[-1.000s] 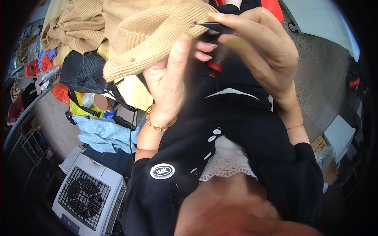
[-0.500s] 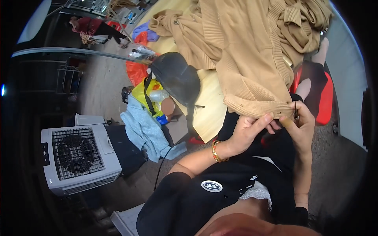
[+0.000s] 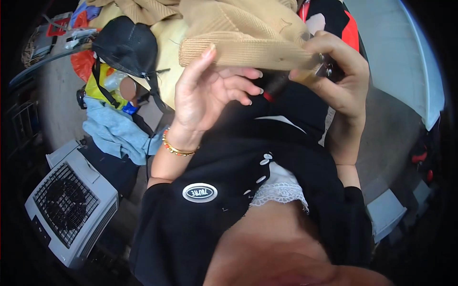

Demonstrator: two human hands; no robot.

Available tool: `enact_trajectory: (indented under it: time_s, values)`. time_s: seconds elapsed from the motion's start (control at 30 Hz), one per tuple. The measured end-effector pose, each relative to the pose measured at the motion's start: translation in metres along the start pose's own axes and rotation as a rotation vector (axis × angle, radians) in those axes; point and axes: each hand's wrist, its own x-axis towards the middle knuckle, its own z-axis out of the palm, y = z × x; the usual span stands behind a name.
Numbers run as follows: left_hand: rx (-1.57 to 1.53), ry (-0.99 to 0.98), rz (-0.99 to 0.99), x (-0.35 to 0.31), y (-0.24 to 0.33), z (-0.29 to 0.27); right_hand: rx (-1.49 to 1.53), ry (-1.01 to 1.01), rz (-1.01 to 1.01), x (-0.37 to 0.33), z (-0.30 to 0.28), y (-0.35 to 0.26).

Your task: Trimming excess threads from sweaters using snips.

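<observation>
A tan knit cardigan [image 3: 238, 24] spreads from the tabletop toward me, its thick ribbed band [image 3: 248, 53] stretched between my hands. My left hand [image 3: 202, 93] has its thumb on the front of the band near the left end. The other fingers are loosely curled and spread just under its lower edge. At the right end, my right hand [image 3: 341, 76] pinches the band between thumb and forefinger. Small shiny metal parts [image 3: 327, 66] show in that palm; blur and the fingers hide what they belong to. A small dark spot marks the band near the right fingers.
A black mesh cap-like thing [image 3: 126, 45] lies on the pale tabletop [image 3: 169, 40] at left. Beyond its edge are a yellow bag [image 3: 102, 88] and a light-blue cloth [image 3: 117, 128]. A grey air cooler [image 3: 71, 207] stands lower left. A pale curved panel [image 3: 405, 62] borders the right.
The view has shifted, and the cardigan and hands appear higher and farther left. My left hand has slid away from my right along the band, its fingers loosening. The metal item remains in my right hand.
</observation>
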Motion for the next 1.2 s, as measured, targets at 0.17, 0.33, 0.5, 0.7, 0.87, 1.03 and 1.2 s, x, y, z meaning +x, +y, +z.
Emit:
enact_trajectory:
  time_s: [0.17,0.33,0.5,0.7,0.87,1.03,1.2]
  values:
    - [0.194,-0.036,-0.198,-0.009,0.008,-0.007,0.039,0.004,-0.075,-0.012,-0.017,0.008]
    - [0.385,0.109,0.062,-0.009,0.004,0.001,-0.018,0.062,-0.027,-0.025,-0.036,0.014]
    - [0.413,0.087,0.157,-0.002,-0.004,0.009,-0.130,0.429,0.041,-0.015,-0.025,0.018]
    - [0.454,0.103,0.233,0.013,-0.013,0.015,-0.359,0.247,0.125,-0.006,0.008,-0.035]
    - [0.604,0.127,0.351,0.019,-0.021,0.015,-0.440,0.160,-0.115,-0.014,0.014,-0.011]
    - [0.661,0.160,0.383,0.020,-0.024,0.016,-0.495,0.214,-0.157,-0.008,0.013,-0.011]
    - [0.704,0.183,0.414,0.019,-0.028,0.014,-0.486,0.371,-0.496,0.004,0.016,-0.007]
